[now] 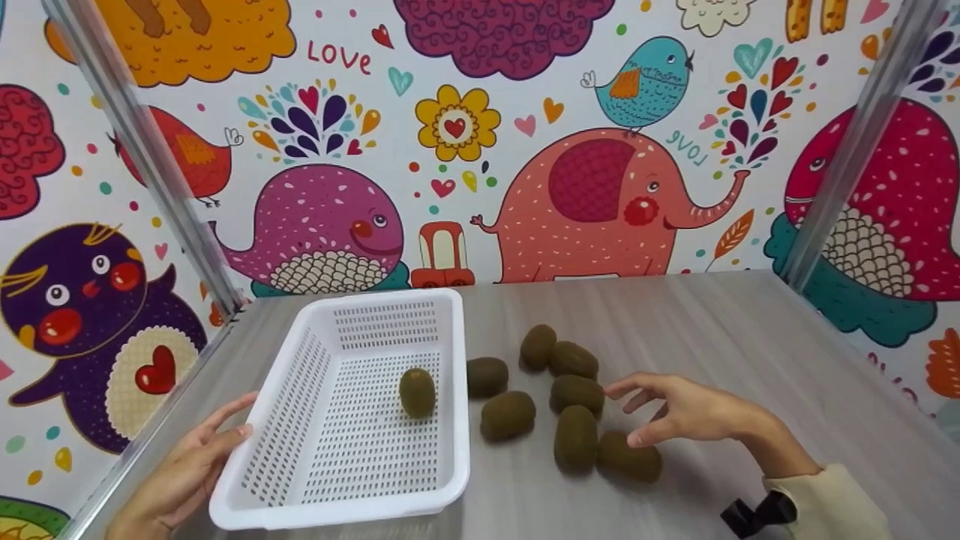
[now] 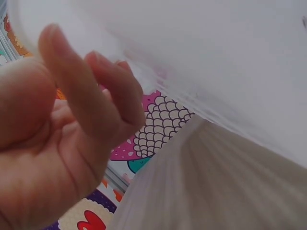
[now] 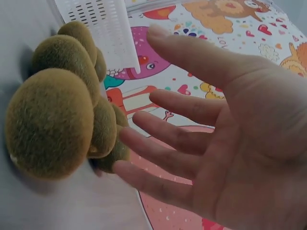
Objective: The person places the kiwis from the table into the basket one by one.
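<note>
A white plastic basket (image 1: 247, 517) with slotted sides stands on the left part of the table, one kiwi (image 1: 417, 393) lying inside near its right wall. My left hand (image 1: 184, 469) grips the basket's left rim, thumb at the top edge; the left wrist view has its fingers curled beside the white wall (image 2: 216, 62). To the right of the basket, several brown kiwis (image 1: 576, 439) lie in a loose cluster. Over the cluster's right side hovers my right hand (image 1: 694, 411), fingers spread and holding nothing. From the right wrist, the nearest kiwi (image 3: 50, 123) sits left of the fingertips.
The grey wood-grain table (image 1: 720, 330) backs onto a wall (image 1: 480, 225) printed with cartoon animals. Metal corner posts (image 1: 161, 172) rise at the left and right. A black strap (image 1: 757, 516) is near the right sleeve (image 1: 832, 502).
</note>
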The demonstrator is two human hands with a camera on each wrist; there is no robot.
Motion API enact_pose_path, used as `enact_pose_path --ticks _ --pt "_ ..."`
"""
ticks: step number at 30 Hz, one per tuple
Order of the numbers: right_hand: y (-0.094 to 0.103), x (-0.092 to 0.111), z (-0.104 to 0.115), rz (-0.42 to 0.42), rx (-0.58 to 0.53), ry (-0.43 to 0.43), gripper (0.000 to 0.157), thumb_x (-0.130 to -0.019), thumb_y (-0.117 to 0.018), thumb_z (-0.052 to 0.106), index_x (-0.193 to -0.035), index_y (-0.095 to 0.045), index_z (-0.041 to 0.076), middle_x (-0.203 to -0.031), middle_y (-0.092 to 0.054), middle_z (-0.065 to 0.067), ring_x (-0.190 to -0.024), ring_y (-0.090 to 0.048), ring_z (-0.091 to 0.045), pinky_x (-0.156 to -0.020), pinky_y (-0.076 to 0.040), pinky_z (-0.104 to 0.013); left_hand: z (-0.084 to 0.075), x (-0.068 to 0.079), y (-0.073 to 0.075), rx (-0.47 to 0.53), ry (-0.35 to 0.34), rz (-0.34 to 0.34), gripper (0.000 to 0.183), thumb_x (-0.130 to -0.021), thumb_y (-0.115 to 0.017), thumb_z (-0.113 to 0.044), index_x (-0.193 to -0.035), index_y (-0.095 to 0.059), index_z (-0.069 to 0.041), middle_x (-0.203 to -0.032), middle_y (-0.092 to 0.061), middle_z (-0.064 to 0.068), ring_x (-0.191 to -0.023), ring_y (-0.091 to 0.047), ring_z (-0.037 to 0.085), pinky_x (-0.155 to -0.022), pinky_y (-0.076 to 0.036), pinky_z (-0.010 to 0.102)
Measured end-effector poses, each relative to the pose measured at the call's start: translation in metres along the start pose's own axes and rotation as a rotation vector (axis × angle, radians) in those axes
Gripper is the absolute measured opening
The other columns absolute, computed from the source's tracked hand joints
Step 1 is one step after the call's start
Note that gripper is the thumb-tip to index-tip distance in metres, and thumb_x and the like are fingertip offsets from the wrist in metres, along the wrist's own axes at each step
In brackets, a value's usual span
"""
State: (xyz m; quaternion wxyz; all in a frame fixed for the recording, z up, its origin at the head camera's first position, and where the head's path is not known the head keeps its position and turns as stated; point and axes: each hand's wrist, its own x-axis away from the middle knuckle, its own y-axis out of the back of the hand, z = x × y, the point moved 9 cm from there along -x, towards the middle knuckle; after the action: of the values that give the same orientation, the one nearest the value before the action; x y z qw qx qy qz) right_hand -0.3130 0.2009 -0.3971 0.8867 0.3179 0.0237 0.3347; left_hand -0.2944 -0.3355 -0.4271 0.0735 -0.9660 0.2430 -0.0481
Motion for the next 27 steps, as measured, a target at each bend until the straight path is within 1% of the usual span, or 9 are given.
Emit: enact_pose_path --ticks 2,4,7,9,13,16,20,23,27 --pt "-0.003 0.0 -0.006 0.041 -0.019 -0.031 0.062 -0.09 -0.076 0.027 -0.143 -0.05 0.009 -0.146 -0.048 -0.023 -0.127 -0.052 -0.044 -0.096 -0.058 -0.048 0.0 0.002 0.0 0.001 -0.001 0.0 0.049 -0.11 -0.028 -0.013 -0.133 -0.05 -0.051 -0.124 -0.071 -0.005 -0.112 -0.069 0.019 -0.092 -0.06 0.042" --pt "-0.006 0.002 -0.013 0.078 -0.034 -0.055 0.061 -0.09 -0.075 0.026 -0.142 -0.049 0.007 -0.146 -0.048 -0.023 -0.126 -0.053 -0.043 -0.095 -0.057 -0.053 -0.001 0.001 -0.001 -0.001 -0.004 0.0 0.049 -0.11 -0.029 -0.013 -0.134 -0.05 -0.051 -0.124 -0.071 -0.005 -0.113 -0.069 0.019 -0.093 -0.059 0.042" --pt "-0.008 0.003 -0.022 0.126 -0.031 -0.051 0.06 -0.09 -0.075 0.026 -0.14 -0.049 0.004 -0.144 -0.051 -0.023 -0.123 -0.057 -0.04 -0.096 -0.056 -0.053 -0.003 0.001 -0.002 -0.009 -0.017 0.005 0.048 -0.11 -0.029 -0.013 -0.135 -0.049 -0.05 -0.125 -0.07 -0.004 -0.113 -0.069 0.02 -0.094 -0.059 0.043" --pt "-0.009 0.003 -0.027 0.15 -0.017 -0.05 0.059 -0.09 -0.075 0.027 -0.139 -0.05 0.004 -0.14 -0.054 -0.02 -0.121 -0.058 -0.037 -0.097 -0.055 -0.051 -0.004 0.003 -0.002 -0.007 -0.027 0.008 0.049 -0.11 -0.028 -0.013 -0.136 -0.049 -0.049 -0.125 -0.07 -0.004 -0.113 -0.07 0.02 -0.094 -0.059 0.044" --pt "-0.012 0.0 -0.036 0.188 -0.022 -0.072 0.059 -0.09 -0.075 0.029 -0.137 -0.051 0.005 -0.133 -0.058 -0.014 -0.12 -0.056 -0.031 -0.102 -0.049 -0.056 -0.005 0.007 -0.002 -0.003 -0.033 0.012 0.049 -0.11 -0.028 -0.012 -0.137 -0.048 -0.049 -0.126 -0.07 -0.003 -0.113 -0.069 0.021 -0.094 -0.059 0.044" --pt "-0.015 0.0 -0.04 0.208 -0.044 -0.092 0.058 -0.089 -0.076 0.028 -0.136 -0.052 0.005 -0.13 -0.058 -0.012 -0.118 -0.055 -0.03 -0.101 -0.049 -0.052 -0.004 0.007 -0.002 0.001 -0.032 0.014 0.049 -0.11 -0.028 -0.012 -0.137 -0.048 -0.049 -0.127 -0.07 -0.003 -0.113 -0.069 0.022 -0.095 -0.058 0.044" --pt "-0.017 -0.001 -0.04 0.218 -0.026 -0.082 0.055 -0.087 -0.079 0.026 -0.132 -0.054 0.007 -0.124 -0.059 -0.011 -0.113 -0.055 -0.026 -0.094 -0.049 -0.033 -0.004 0.007 -0.003 0.001 -0.032 0.011 0.049 -0.11 -0.028 -0.013 -0.137 -0.048 -0.049 -0.126 -0.07 -0.003 -0.113 -0.069 0.021 -0.095 -0.059 0.044" --pt "-0.017 -0.002 -0.038 0.213 0.011 -0.044 0.054 -0.084 -0.081 0.027 -0.128 -0.056 0.006 -0.118 -0.061 -0.009 -0.106 -0.057 -0.02 -0.088 -0.049 -0.024 -0.005 0.007 -0.002 -0.01 -0.033 0.001 0.048 -0.11 -0.029 -0.013 -0.136 -0.048 -0.049 -0.125 -0.07 -0.004 -0.113 -0.069 0.019 -0.093 -0.059 0.042" --pt "-0.019 -0.002 -0.038 0.204 0.021 -0.024 0.052 -0.083 -0.083 0.026 -0.123 -0.059 0.006 -0.113 -0.062 -0.007 -0.1 -0.058 -0.014 -0.085 -0.048 -0.02 -0.006 0.006 -0.002 -0.019 -0.03 -0.009 0.047 -0.11 -0.03 -0.013 -0.135 -0.048 -0.049 -0.124 -0.07 -0.005 -0.112 -0.069 0.018 -0.093 -0.059 0.042"
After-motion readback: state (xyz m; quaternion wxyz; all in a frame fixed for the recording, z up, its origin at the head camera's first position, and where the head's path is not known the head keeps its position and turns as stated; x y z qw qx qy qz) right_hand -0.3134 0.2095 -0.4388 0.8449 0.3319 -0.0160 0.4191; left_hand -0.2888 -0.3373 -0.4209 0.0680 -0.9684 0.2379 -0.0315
